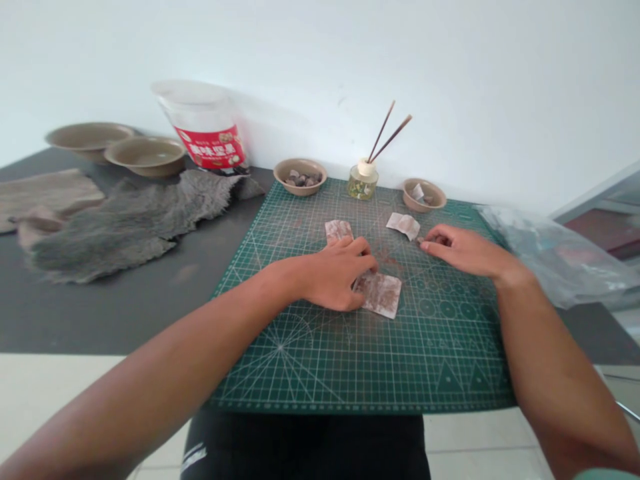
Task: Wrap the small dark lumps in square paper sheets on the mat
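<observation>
On the green cutting mat (320, 347), my left hand (335, 273) presses its fingers down on a brownish stained square of paper (384, 295). My right hand (463, 250) rests on the mat to the right, its fingertips pinched on a small dark piece (421, 240). Two more paper pieces lie beyond the hands: one (339, 231) just above my left hand and a folded one (404, 224) near my right fingertips.
A bowl of small dark pieces (300, 176), a reed diffuser bottle (363, 181) and a small bowl with scraps (424, 195) stand along the mat's far edge. Grey fur (125, 223), two empty bowls (145, 155), a plastic jar (207, 130) lie left; a plastic bag (550, 257) right.
</observation>
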Motion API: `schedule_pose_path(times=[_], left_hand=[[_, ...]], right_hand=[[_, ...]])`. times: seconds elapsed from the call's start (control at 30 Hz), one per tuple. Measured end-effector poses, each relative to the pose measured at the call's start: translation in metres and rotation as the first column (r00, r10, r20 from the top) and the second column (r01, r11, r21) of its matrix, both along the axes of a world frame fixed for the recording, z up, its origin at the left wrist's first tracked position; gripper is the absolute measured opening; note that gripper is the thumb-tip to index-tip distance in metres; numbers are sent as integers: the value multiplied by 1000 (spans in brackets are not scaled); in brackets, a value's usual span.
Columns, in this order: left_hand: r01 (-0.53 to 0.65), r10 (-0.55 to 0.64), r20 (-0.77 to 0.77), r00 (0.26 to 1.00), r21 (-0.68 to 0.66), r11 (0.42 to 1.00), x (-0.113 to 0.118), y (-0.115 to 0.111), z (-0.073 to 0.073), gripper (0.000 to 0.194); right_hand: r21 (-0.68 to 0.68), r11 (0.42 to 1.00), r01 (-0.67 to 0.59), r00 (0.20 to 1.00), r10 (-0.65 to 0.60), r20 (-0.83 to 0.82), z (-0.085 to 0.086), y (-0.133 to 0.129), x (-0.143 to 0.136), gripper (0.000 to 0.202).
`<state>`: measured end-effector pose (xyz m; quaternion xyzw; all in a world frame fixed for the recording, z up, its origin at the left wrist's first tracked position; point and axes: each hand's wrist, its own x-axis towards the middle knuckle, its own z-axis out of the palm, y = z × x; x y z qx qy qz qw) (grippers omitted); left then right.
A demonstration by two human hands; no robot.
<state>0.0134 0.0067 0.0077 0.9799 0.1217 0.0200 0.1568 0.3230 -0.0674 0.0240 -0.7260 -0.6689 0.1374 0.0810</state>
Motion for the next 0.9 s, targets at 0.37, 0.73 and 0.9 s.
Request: schedule_pose_path(times=[0.37, 0.73, 0.9], left_hand=[[-29, 27, 22, 999, 111, 993, -1, 3, -8, 42], [-166, 164, 56, 985, 47, 985, 5, 3, -10, 54], [-134, 131, 58, 990, 49, 990, 2, 4, -7, 41]], right_hand=[[136, 991, 1, 982, -27, 187, -22, 13, -2, 25], [280, 892, -356, 918, 389, -73, -7, -21, -91, 12], [231, 875, -426, 898, 439, -8, -19, -23, -105, 20]])
